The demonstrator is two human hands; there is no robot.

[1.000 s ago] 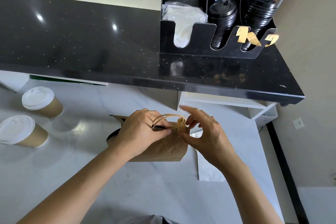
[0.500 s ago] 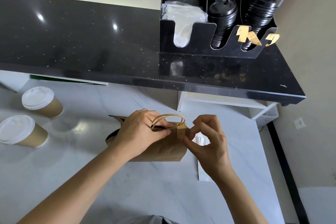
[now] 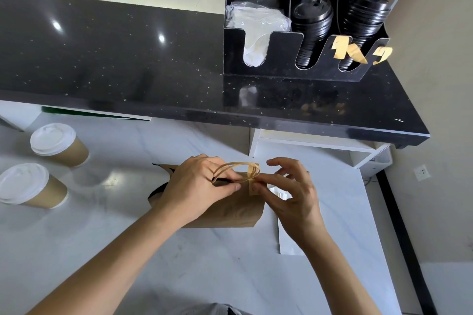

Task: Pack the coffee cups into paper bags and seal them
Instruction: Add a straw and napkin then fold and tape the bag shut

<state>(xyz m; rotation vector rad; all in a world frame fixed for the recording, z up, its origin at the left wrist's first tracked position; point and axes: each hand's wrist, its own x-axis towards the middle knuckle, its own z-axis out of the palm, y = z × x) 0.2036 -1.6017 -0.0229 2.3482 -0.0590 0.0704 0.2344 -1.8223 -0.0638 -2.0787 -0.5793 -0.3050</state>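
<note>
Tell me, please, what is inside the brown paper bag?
The brown paper bag is held at the top by the left hand and the right hand. A dark rim shows at its left end; the contents are covered.

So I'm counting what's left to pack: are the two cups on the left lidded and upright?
Yes. The far cup and near cup stand upright on the white counter, each with a white lid on.

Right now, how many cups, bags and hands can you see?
Cups: 2, the far one and the near one
Bags: 1, brown paper
Hands: 2, left hand, right hand
Total: 5
</note>
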